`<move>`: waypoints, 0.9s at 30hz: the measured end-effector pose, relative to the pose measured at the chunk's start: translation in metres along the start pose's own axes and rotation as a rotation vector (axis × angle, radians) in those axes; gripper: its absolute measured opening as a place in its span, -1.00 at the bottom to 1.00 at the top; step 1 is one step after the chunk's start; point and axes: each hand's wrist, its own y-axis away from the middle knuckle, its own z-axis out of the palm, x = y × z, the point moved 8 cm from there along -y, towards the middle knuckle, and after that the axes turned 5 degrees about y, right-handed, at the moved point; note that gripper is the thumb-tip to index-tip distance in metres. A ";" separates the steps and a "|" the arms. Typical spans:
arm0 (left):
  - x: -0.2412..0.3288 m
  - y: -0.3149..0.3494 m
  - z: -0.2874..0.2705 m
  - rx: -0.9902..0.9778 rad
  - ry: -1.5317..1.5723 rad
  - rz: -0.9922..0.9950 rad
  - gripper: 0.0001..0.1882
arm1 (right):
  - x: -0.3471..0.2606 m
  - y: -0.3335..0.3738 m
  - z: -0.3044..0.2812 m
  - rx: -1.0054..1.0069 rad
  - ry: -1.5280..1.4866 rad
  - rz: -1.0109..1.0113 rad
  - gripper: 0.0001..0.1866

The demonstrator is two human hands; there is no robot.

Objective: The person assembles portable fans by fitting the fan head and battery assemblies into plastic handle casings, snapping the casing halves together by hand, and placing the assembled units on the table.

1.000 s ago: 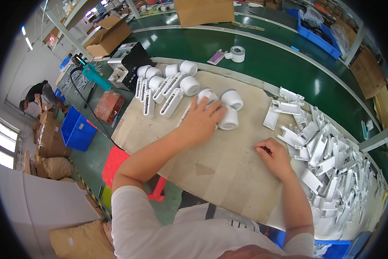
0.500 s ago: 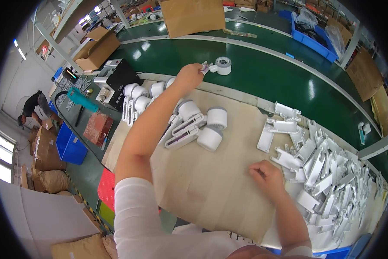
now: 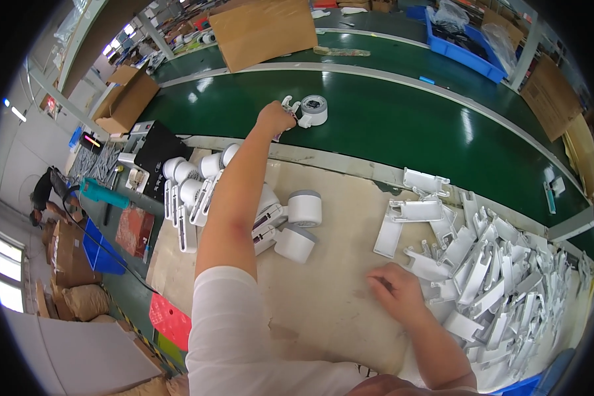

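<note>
At the green conveyor, my left hand (image 3: pixel 277 120) reaches far forward, its fingers closed on the arm of a white part with a round head (image 3: pixel 314 111). The head has a grey rim and an open, dark inside that faces up. Below my left forearm lie several similar white round-headed parts (image 3: pixel 305 208), with long slotted arms; the forearm hides some of them. My right hand (image 3: pixel 399 290) is held low over the tan work surface (image 3: pixel 330 290), fingers curled in. Whether it holds anything small cannot be made out. It is nearest to a pile of white plastic housings (image 3: pixel 488 277).
Left of the parts are a black machine (image 3: pixel 155 155), a teal power screwdriver (image 3: pixel 104 193) with a cable, and a reddish block (image 3: pixel 135 231). Cardboard boxes (image 3: pixel 264 33) and a blue bin (image 3: pixel 465 49) stand along the conveyor. Another person (image 3: pixel 49 188) bends over at far left.
The whole view has shifted, so the bench appears farther left. My left hand stays at the conveyor with the white round-headed part, which looks slightly turned. My right hand remains curled near the pile.
</note>
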 end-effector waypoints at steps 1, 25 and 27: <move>0.001 0.006 -0.006 0.115 0.161 0.040 -0.54 | -0.003 -0.001 0.001 -0.006 0.014 -0.032 -0.91; 0.152 0.345 0.034 -0.575 1.687 0.229 -0.64 | -0.045 0.028 -0.045 0.333 -0.310 -0.263 -0.12; 0.146 0.349 0.034 -0.531 1.651 0.195 -0.65 | -0.039 0.031 -0.044 0.354 -0.378 -0.246 -0.16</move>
